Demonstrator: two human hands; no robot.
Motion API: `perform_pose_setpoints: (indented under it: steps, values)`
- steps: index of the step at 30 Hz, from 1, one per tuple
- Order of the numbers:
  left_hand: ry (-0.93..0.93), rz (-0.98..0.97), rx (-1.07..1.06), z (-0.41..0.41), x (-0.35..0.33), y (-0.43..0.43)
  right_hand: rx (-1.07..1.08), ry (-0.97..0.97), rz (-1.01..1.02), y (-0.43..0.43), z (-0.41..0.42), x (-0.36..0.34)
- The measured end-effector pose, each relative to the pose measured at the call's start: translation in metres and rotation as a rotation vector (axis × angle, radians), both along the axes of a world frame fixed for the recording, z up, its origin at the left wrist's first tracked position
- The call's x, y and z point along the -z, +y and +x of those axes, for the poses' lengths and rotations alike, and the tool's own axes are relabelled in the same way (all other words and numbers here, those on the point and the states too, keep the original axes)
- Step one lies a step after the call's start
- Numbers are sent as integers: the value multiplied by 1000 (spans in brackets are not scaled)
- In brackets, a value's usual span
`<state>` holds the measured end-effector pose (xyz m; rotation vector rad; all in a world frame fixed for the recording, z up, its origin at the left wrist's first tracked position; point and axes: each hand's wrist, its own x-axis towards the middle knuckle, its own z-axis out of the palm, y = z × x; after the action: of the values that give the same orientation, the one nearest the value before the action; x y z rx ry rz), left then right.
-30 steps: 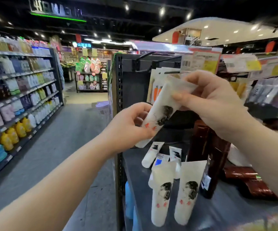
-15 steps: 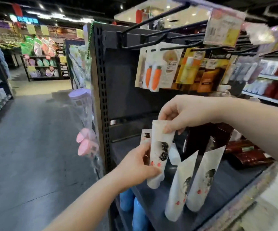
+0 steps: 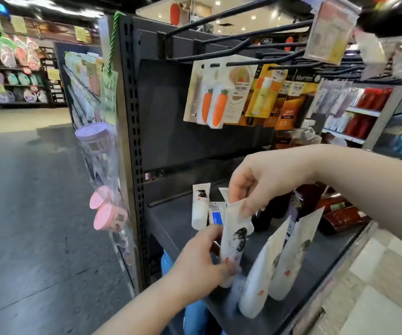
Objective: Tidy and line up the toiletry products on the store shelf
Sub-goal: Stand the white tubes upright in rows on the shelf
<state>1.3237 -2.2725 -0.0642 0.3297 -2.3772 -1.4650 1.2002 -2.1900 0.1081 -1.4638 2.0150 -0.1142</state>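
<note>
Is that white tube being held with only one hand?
No: the right hand pinches the top of the white tube while the left hand grips its lower end.

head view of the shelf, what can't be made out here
- Held tube: its cap end, blurred and covered by the left hand.
- Blue-label tube: lower part, behind the held tube.
- Brown bottles: partly hidden by the right hand and forearm.
- Hanging price tags: print blurred.

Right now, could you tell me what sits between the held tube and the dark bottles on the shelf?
In the head view, two white tubes stand between the held tube and the dark bottles.
</note>
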Motion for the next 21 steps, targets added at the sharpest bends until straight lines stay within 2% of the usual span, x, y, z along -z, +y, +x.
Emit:
perform_pose_setpoints:
  steps: [5, 8, 11, 16, 21]
  values:
    - [10, -6, 39, 2, 1, 1, 10, 35, 62, 6, 6, -7]
    - [-9, -4, 77, 3, 2, -2, 66, 49, 26, 13, 10, -16]
    - [-51, 17, 139, 3, 5, -6, 197, 76, -153, 23, 14, -21]
    - [-35, 25, 150, 4, 10, -6, 424, 190, -576, 46, 33, -22]
    - [-3, 91, 179, 2, 12, -5, 548, 271, -798, 66, 67, -14]
